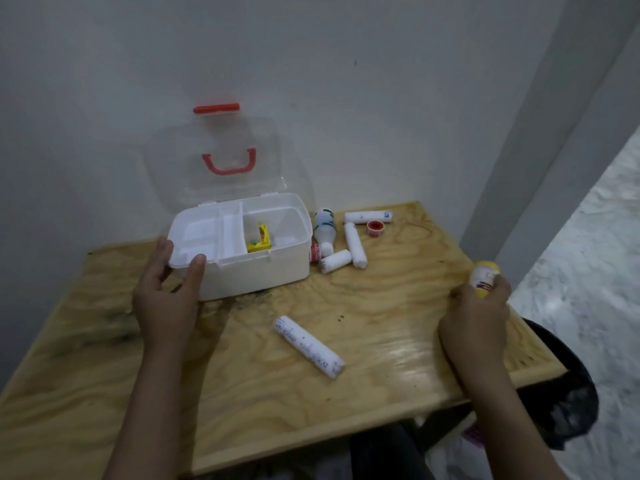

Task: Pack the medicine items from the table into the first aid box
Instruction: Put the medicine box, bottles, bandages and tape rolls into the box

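A white first aid box point(277, 268) stands open on the wooden table point(381, 306), its clear lid with red handle point(229, 161) leaning back on the wall. A yellow carton point(259, 240) lies inside, beside a white inner tray point(204, 233). My left hand point(166, 292) grips the box's front left corner. Near the table's right edge, my right hand point(478, 317) is shut on a yellow-capped bottle point(485, 277). One bandage roll point(310, 346) lies in front. Right of the box lie a white bottle point(325, 230), more bandage rolls point(355, 244) and a red tape roll point(374, 228).
White walls close off the back and right of the table. A black bin bag point(568, 410) sits on the floor past the table's right front corner. Pale marbled floor point(595, 306) lies to the right.
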Tool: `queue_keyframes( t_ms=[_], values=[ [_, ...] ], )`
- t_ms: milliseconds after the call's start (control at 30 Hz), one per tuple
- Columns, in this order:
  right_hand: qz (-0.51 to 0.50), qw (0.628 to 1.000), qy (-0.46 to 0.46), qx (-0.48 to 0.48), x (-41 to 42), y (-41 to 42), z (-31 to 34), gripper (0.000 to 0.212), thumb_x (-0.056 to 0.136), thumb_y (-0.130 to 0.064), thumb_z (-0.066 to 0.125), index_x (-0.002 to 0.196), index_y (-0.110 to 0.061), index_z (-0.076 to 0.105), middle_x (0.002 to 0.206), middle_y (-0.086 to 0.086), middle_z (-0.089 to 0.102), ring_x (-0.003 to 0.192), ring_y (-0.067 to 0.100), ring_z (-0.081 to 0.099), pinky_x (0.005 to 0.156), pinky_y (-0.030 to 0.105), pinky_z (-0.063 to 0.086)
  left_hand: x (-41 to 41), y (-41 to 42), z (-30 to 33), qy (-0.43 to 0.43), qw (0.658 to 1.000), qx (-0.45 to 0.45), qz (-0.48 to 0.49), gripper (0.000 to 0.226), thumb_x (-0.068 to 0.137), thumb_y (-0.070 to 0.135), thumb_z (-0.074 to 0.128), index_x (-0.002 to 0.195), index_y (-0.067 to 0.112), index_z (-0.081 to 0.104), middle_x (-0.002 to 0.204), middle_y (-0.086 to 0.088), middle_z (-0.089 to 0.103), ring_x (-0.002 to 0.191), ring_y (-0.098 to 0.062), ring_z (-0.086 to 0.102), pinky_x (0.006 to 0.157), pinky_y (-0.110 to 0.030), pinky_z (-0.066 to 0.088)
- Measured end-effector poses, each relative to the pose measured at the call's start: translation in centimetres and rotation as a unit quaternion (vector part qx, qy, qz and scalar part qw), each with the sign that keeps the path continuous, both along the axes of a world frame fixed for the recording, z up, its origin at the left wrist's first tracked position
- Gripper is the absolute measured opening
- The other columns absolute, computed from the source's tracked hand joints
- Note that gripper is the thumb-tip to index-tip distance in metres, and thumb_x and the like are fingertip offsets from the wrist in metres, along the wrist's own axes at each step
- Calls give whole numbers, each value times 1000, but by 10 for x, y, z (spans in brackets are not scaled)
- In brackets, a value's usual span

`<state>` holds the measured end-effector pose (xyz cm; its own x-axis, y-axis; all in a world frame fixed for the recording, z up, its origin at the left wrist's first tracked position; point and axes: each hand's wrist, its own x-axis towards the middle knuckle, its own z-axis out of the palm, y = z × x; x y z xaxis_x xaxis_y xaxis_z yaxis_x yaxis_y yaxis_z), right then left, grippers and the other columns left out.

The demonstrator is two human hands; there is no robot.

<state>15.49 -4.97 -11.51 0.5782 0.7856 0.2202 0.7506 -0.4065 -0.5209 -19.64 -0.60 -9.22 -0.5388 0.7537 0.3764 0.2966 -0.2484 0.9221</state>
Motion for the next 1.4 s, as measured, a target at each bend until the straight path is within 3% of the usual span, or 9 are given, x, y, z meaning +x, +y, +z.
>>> queue_keyframes(
  t_ms=[167, 300, 400, 567, 700, 900, 1167, 1267, 1400],
  values=[
    [74, 992, 47, 92, -8, 1, -3, 37, 77, 11, 48, 109, -1, 63, 148, 24, 24, 127, 45, 37, 99, 42, 39, -4, 0, 0, 8, 1000, -3, 10, 57, 82, 25, 71, 135, 14, 52, 143, 5, 48, 125, -7, 48, 92, -9, 41],
    [162, 968, 71, 179, -20, 1, 7, 31, 84, 4, 54, 112, -6, 62, 140, 21, 41, 129, 33, 42, 98, 26, 32, -3, 0, 2, 17, 1000, -9, 9, 56, 83, 23, 70, 135, 13, 51, 144, 3, 47, 125, -10, 47, 77, 4, 38],
    [216, 943, 109, 228, -31, 7, 26, 31, 86, -5, 59, 116, -13, 56, 118, 3, 58, 107, 10, 53, 85, 12, 35, -2, -2, 2, 20, 1000, -12, 12, 57, 83, 24, 70, 136, 14, 51, 145, 4, 46, 127, -11, 46, 80, 0, 39],
    [300, 893, 205, 266, -61, 26, 59, 31, 82, -6, 66, 110, -15, 56, 107, -14, 60, 95, -18, 53, 77, 1, 39, 1, -1, 4, 14, 1000, -16, 12, 56, 84, 19, 70, 136, 11, 50, 145, 1, 45, 127, -14, 45, 67, 7, 37],
    [363, 853, 266, 264, -90, 50, 79, 26, 81, -9, 67, 105, -19, 62, 108, -3, 66, 99, 1, 61, 80, 16, 48, -1, -1, 3, 13, 1000, -17, 12, 58, 83, 20, 71, 136, 13, 50, 145, 1, 46, 128, -14, 46, 73, 2, 39],
    [459, 845, 217, 170, -123, 87, 103, 23, 79, -8, 69, 98, -20, 63, 101, 5, 66, 90, 22, 65, 79, 40, 56, -4, -1, 3, 15, 1000, -18, 12, 57, 81, 24, 72, 135, 15, 52, 136, 11, 48, 124, -5, 46, 84, -7, 38],
    [566, 809, 157, -13, -147, 126, 105, 33, 83, -6, 65, 107, -29, 64, 119, 1, 63, 103, 17, 62, 91, 38, 53, -4, 0, 2, 24, 999, -27, 23, 58, 81, 30, 72, 134, 21, 53, 135, 16, 47, 129, -13, 46, 100, -38, 47],
    [579, 806, 97, -69, -155, 133, 104, 45, 84, -10, 65, 125, -27, 57, 134, 1, 55, 114, 13, 54, 94, 26, 46, -3, -1, 2, 26, 999, -30, 23, 57, 81, 30, 71, 135, 22, 52, 141, 10, 48, 130, -12, 44, 100, -36, 46],
    [579, 802, 105, -97, -158, 136, 104, 56, 82, -12, 69, 133, -25, 50, 130, 9, 58, 113, 17, 59, 99, 30, 46, -3, -1, 3, 33, 999, -32, 28, 57, 81, 30, 71, 134, 22, 53, 143, 8, 47, 129, -9, 43, 95, -27, 44]
  ],
)
